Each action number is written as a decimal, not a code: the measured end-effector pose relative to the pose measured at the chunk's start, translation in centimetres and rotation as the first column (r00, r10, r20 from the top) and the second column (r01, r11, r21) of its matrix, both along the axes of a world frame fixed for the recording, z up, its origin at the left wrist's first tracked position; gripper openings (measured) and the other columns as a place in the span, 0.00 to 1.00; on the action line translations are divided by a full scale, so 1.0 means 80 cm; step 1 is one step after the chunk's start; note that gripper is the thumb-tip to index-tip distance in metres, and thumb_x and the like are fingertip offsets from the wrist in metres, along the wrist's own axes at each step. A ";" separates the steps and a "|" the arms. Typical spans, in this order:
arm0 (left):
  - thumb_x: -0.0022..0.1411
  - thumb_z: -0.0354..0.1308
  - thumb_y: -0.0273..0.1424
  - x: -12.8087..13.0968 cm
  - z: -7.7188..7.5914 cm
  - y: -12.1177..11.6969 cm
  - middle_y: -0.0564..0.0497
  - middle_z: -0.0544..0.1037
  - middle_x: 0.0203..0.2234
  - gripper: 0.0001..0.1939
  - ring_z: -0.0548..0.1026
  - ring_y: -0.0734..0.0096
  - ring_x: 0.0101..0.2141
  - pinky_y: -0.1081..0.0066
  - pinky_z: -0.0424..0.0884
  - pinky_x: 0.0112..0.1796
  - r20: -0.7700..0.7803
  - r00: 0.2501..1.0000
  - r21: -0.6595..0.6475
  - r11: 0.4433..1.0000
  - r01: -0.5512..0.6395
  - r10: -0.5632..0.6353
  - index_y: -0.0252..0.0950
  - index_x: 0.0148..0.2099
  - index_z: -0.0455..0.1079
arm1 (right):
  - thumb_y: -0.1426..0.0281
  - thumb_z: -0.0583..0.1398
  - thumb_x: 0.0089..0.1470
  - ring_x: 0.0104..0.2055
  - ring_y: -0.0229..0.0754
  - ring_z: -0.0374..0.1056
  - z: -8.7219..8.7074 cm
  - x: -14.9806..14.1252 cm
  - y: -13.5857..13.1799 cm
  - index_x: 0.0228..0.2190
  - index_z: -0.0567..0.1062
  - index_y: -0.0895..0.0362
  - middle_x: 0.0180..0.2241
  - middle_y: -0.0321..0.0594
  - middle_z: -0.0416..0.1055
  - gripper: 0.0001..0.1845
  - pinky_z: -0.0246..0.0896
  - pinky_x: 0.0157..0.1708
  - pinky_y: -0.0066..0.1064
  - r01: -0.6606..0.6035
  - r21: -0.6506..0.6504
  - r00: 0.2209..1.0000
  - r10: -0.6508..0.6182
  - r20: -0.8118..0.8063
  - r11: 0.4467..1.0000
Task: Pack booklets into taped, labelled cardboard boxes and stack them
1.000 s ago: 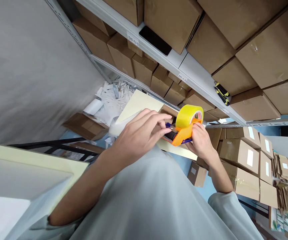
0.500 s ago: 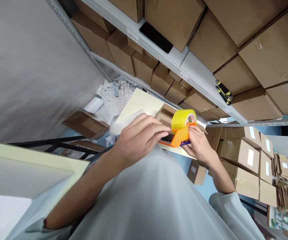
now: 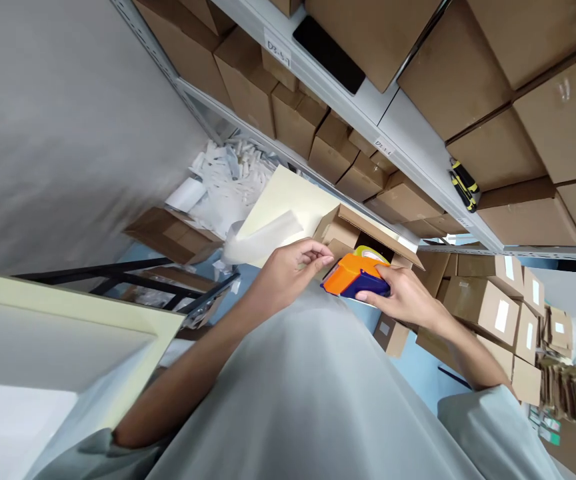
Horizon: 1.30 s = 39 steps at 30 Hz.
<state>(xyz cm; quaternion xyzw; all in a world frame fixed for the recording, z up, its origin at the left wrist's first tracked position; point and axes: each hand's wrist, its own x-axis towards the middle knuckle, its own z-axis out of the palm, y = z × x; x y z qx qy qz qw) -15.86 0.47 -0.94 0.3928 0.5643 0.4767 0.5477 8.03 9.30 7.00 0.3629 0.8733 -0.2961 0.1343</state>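
My right hand (image 3: 402, 300) grips an orange and blue tape dispenser (image 3: 354, 281) loaded with a yellow tape roll, tipped down over a small open cardboard box (image 3: 344, 228). My left hand (image 3: 293, 268) is closed in a pinch against the near flap of that box, right beside the dispenser's nose. What the fingertips pinch is too small to make out. The box rests on a pale yellow board (image 3: 291, 200) in front of my chest.
Metal shelving (image 3: 403, 127) packed with brown cartons rises ahead; a black phone (image 3: 328, 45) and a yellow-black tool (image 3: 464, 185) lie on its ledges. Stacked labelled cartons (image 3: 488, 307) stand right. White paper scraps (image 3: 223, 183) fill a bin left. A pale table edge (image 3: 63, 333) sits near left.
The dispenser has dropped and tipped forward onto the box, hiding most of the yellow roll. My left hand slid from the dispenser's nose to the box flap. The view shifted downward.
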 end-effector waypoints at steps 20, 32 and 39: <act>0.47 0.79 0.56 -0.102 -0.121 0.072 0.48 0.82 0.35 0.31 0.83 0.61 0.38 0.50 0.84 0.53 0.361 0.919 -0.282 0.958 -0.053 0.158 0.34 0.38 0.79 | 0.33 0.64 0.57 0.26 0.42 0.69 0.082 -0.013 0.130 0.30 0.77 0.55 0.25 0.39 0.75 0.36 0.60 0.24 0.31 0.447 -0.385 0.856 -0.261 0.447 0.807; 0.41 0.81 0.57 -0.086 -0.194 0.080 0.49 0.81 0.35 0.34 0.82 0.61 0.40 0.49 0.81 0.56 0.458 0.868 -0.381 0.924 -0.003 0.191 0.35 0.37 0.79 | 0.33 0.66 0.53 0.28 0.42 0.74 0.026 -0.029 0.154 0.31 0.79 0.57 0.28 0.40 0.79 0.37 0.68 0.29 0.31 0.535 -0.471 0.815 -0.280 0.508 0.701; 0.38 0.81 0.60 -0.056 -0.245 0.091 0.48 0.81 0.34 0.37 0.79 0.63 0.38 0.56 0.78 0.53 0.489 0.850 -0.400 0.916 0.020 0.196 0.35 0.39 0.80 | 0.32 0.62 0.58 0.21 0.38 0.66 0.048 -0.056 0.136 0.26 0.74 0.54 0.21 0.36 0.73 0.37 0.54 0.22 0.30 0.469 -0.324 0.804 -0.245 0.541 0.822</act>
